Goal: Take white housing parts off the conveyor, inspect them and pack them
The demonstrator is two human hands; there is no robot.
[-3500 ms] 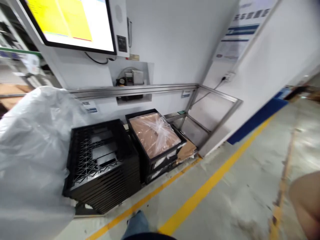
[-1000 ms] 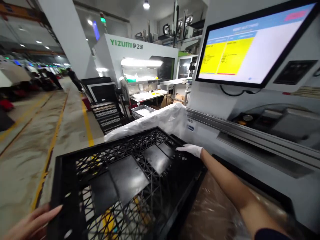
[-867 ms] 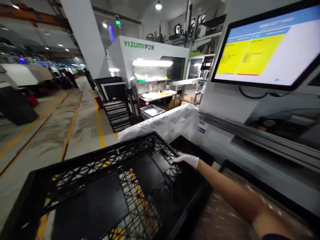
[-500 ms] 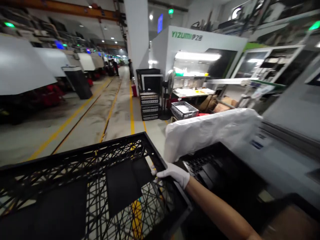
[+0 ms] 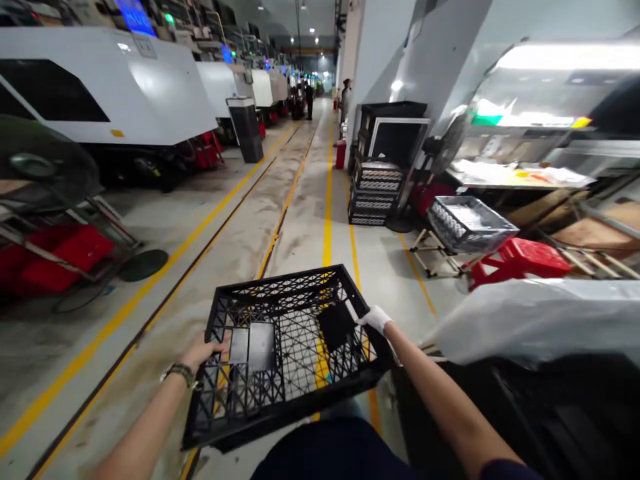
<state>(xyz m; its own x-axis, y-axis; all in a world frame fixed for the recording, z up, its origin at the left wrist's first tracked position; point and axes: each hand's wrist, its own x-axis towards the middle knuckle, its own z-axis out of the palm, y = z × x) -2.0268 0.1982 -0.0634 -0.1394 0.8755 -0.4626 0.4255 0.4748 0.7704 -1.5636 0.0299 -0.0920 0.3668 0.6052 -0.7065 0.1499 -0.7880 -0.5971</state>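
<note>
So right now both hands are on a black lattice crate (image 5: 285, 347), carried out in front of the body over the factory floor (image 5: 295, 220), roughly level and tipped a bit toward the camera. The left hand (image 5: 207, 349), bare with a watch or band at the wrist, has the crate's left rim, thumb lying over the top edge and the fingers curled under, so I can't see them. The right hand (image 5: 375, 319) wears a white glove and sits on the crate's far right corner, fingers (image 5: 364, 320) pressed together and wrapped over the rim.

Everything else, going by the crate: just to its right is a big clear plastic sheet (image 5: 540, 320) draped over dark stuff. Past that, farther right and ahead, a red stool (image 5: 520, 260) stands just beside a grey tray (image 5: 470, 223) on a folding stand. Straight ahead and a little right, well apart from the crate, is a stack of black crates (image 5: 375, 193) against the pillar. Yellow lines (image 5: 327, 200) run along the floor under the crate and away down the aisle. Off to the left are white machines (image 5: 100, 87), plus red bins (image 5: 60, 253) on a low rack.
</note>
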